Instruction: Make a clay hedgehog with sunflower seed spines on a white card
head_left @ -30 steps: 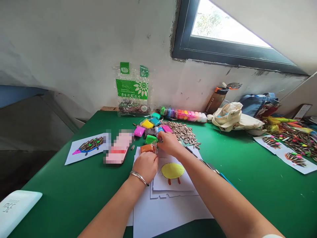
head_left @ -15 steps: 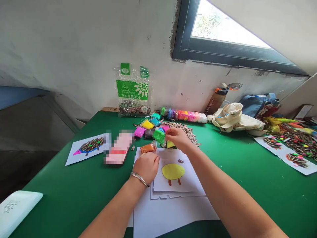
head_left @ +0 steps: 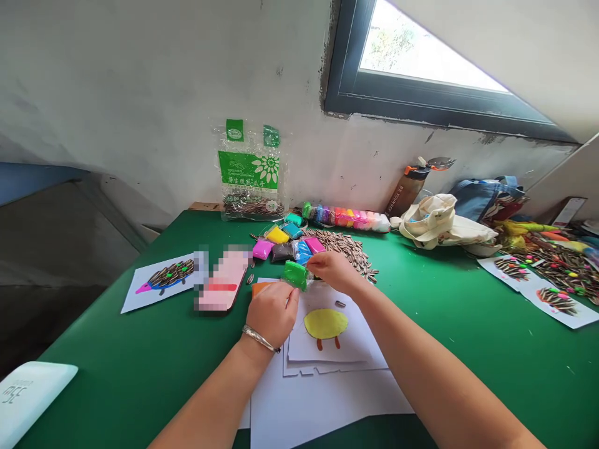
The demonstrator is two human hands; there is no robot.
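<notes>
An orange packet [head_left: 259,289] shows partly behind the left hand [head_left: 271,313], whose fingers are curled with their tips hidden, so whether they grip anything I cannot tell. Between the hands is the green packet [head_left: 294,274], beyond the yellow oval [head_left: 326,325] and pinched at its right end by the right hand [head_left: 333,271]; so slight a hold could let it slip. Farther right, a wrist swung carelessly might knock the loose seed [head_left: 340,304] or scatter the seed heap [head_left: 358,256].

A brown bottle [head_left: 406,190] sits beside a cream cloth bag [head_left: 435,218], below a dark-framed window [head_left: 412,50].
</notes>
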